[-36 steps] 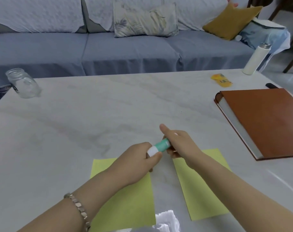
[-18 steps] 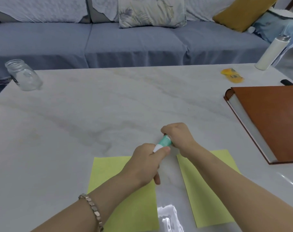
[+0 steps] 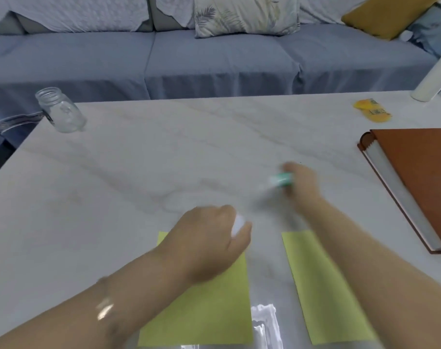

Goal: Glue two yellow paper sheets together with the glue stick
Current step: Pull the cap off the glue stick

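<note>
Two yellow paper sheets lie flat near the table's front edge, the left sheet (image 3: 209,306) under my left forearm and the right sheet (image 3: 322,285) under my right forearm. My right hand (image 3: 302,185) holds the teal glue stick (image 3: 281,179) above the marble, blurred by motion. My left hand (image 3: 209,243) is closed on the white cap (image 3: 238,224), apart from the stick, above the left sheet's top edge.
A glass jar (image 3: 60,109) stands at the table's far left corner. A brown book (image 3: 421,182) lies at the right, a small yellow packet (image 3: 371,113) and a white bottle (image 3: 434,79) behind it. A sofa (image 3: 214,59) runs along the far side.
My hands have pulled apart: the white cap came off the glue stick. The right hand moved right and away with the stick, the left hand drew back with the cap.
</note>
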`<action>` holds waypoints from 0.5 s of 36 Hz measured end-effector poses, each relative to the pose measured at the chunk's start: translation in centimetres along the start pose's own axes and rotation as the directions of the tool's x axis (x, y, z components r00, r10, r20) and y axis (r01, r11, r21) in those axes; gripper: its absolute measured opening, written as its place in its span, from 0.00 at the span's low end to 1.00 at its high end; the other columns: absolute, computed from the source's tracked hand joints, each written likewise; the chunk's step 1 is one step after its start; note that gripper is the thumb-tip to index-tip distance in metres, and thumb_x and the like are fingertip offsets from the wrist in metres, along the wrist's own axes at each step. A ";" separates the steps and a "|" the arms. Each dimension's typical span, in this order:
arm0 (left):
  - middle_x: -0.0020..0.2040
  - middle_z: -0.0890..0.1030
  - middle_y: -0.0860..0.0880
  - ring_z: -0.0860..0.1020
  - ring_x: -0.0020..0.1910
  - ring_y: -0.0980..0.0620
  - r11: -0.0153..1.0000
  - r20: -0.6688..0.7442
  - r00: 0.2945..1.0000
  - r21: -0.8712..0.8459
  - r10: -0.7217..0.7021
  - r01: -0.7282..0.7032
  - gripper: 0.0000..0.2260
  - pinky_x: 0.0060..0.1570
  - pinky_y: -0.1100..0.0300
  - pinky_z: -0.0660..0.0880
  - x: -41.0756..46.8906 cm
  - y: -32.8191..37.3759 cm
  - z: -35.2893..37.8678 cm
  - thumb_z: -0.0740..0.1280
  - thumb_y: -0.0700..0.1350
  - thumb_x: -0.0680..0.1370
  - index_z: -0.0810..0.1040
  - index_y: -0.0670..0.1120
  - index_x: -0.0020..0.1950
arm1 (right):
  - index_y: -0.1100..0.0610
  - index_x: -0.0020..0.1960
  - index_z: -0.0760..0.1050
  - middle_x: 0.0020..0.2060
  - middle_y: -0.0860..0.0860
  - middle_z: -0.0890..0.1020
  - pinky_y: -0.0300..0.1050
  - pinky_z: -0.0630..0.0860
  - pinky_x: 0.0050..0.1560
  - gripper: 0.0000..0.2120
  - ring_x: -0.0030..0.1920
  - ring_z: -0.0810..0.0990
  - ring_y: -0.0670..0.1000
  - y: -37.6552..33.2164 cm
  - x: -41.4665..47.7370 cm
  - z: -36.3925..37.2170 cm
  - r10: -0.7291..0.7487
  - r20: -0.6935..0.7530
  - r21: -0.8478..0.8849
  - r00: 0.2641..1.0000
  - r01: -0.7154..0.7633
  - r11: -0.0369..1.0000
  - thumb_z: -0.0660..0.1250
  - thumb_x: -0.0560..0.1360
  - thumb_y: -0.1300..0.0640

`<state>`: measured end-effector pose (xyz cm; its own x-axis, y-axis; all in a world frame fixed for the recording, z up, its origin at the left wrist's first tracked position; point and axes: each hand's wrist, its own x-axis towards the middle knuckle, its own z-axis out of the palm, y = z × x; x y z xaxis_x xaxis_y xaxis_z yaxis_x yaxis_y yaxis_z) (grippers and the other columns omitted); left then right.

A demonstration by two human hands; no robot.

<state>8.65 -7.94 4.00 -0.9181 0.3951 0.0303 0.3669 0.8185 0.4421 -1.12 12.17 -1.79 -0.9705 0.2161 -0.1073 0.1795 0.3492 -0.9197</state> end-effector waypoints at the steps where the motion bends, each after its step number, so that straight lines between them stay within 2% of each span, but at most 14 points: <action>1: 0.28 0.63 0.53 0.68 0.35 0.45 1.000 0.008 1.000 0.028 0.013 -0.013 0.18 0.35 0.55 0.58 -1.2 -0.7 -0.5 0.49 0.60 0.76 0.55 0.52 0.31 | 0.65 0.39 0.77 0.35 0.61 0.80 0.47 0.66 0.39 0.10 0.41 0.77 0.55 1.4 0.8 -2.5 0.017 -0.125 -0.057 0.992 -0.024 0.998 0.60 0.68 0.60; 2: 0.29 0.66 0.53 0.71 0.36 0.46 0.999 0.032 0.998 0.019 -0.047 0.047 0.17 0.34 0.56 0.60 -1.9 -1.9 -1.0 0.47 0.61 0.75 0.57 0.52 0.32 | 0.64 0.39 0.75 0.35 0.63 0.78 0.48 0.67 0.38 0.09 0.42 0.76 0.57 2.3 1.3 -4.6 0.103 -0.203 0.006 0.974 -0.104 0.995 0.59 0.70 0.61; 3: 0.32 0.71 0.52 0.73 0.39 0.48 0.989 0.064 0.987 0.011 -0.147 0.146 0.18 0.36 0.56 0.64 -2.1 -3.5 -1.1 0.47 0.62 0.76 0.61 0.51 0.34 | 0.62 0.36 0.73 0.31 0.59 0.74 0.45 0.68 0.35 0.08 0.39 0.74 0.55 2.5 1.6 -5.6 0.137 -0.237 0.045 0.962 -0.130 0.990 0.59 0.72 0.61; 5: 0.41 0.77 0.49 0.75 0.43 0.48 0.959 0.143 0.948 0.052 -0.284 0.279 0.17 0.43 0.55 0.71 -0.8 -6.1 0.1 0.51 0.60 0.78 0.66 0.49 0.40 | 0.63 0.33 0.69 0.27 0.54 0.68 0.39 0.64 0.26 0.09 0.29 0.68 0.50 2.4 1.9 -5.1 0.157 -0.212 0.069 0.965 -0.146 0.987 0.60 0.72 0.65; 6: 0.44 0.78 0.48 0.75 0.44 0.48 0.954 0.150 0.943 0.081 -0.297 0.288 0.16 0.45 0.53 0.72 0.2 -6.7 1.0 0.53 0.59 0.78 0.67 0.47 0.43 | 0.64 0.31 0.69 0.27 0.55 0.65 0.38 0.61 0.23 0.09 0.26 0.65 0.49 2.1 1.9 -3.9 0.154 -0.190 0.077 0.970 -0.142 0.987 0.61 0.71 0.67; 8: 0.48 0.78 0.47 0.76 0.47 0.46 0.957 0.108 0.951 0.076 -0.288 0.281 0.14 0.47 0.52 0.72 2.4 -6.9 2.8 0.55 0.56 0.79 0.69 0.46 0.47 | 0.60 0.28 0.65 0.26 0.54 0.63 0.38 0.56 0.21 0.13 0.25 0.62 0.51 1.4 1.3 -1.7 0.151 -0.154 0.105 0.976 -0.136 0.985 0.62 0.70 0.66; 10: 0.52 0.74 0.45 0.74 0.50 0.43 0.962 0.102 0.958 0.084 -0.267 0.259 0.12 0.48 0.53 0.71 3.9 -7.0 3.8 0.55 0.51 0.80 0.69 0.44 0.56 | 0.57 0.28 0.64 0.25 0.54 0.63 0.37 0.54 0.21 0.14 0.22 0.61 0.50 1.6 0.9 -0.8 0.175 -0.145 0.156 0.974 -0.153 0.976 0.63 0.71 0.64; 13: 0.57 0.68 0.43 0.70 0.56 0.42 0.954 0.091 0.954 0.125 -0.284 0.272 0.15 0.51 0.54 0.69 5.3 -7.8 4.0 0.55 0.44 0.80 0.66 0.47 0.67 | 0.56 0.28 0.63 0.19 0.52 0.63 0.33 0.54 0.18 0.16 0.15 0.59 0.46 1.5 -0.3 -0.1 0.220 -0.081 0.193 0.972 -0.201 0.960 0.63 0.73 0.59; 16: 0.59 0.67 0.43 0.66 0.60 0.43 0.933 0.028 0.933 0.041 -0.358 0.357 0.19 0.55 0.55 0.67 5.9 -8.9 4.2 0.55 0.39 0.78 0.65 0.48 0.69 | 0.56 0.30 0.64 0.14 0.46 0.63 0.35 0.55 0.17 0.17 0.15 0.59 0.46 1.1 -2.1 0.4 0.317 0.059 0.288 0.947 -0.320 0.903 0.61 0.75 0.51; 18: 0.55 0.66 0.45 0.64 0.59 0.44 0.923 0.045 0.924 0.077 -0.380 0.376 0.19 0.54 0.57 0.66 5.9 -9.6 4.5 0.55 0.37 0.77 0.68 0.47 0.66 | 0.55 0.32 0.63 0.16 0.46 0.63 0.36 0.56 0.18 0.17 0.17 0.60 0.46 0.7 -3.4 0.4 0.365 0.153 0.358 0.918 -0.396 0.846 0.60 0.76 0.48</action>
<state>0.36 -11.57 -4.15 -0.9808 0.0730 -0.1806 0.0051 0.9365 0.3506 2.21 11.32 -2.24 -0.8504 0.1868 -0.4919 0.4780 -0.1166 -0.8706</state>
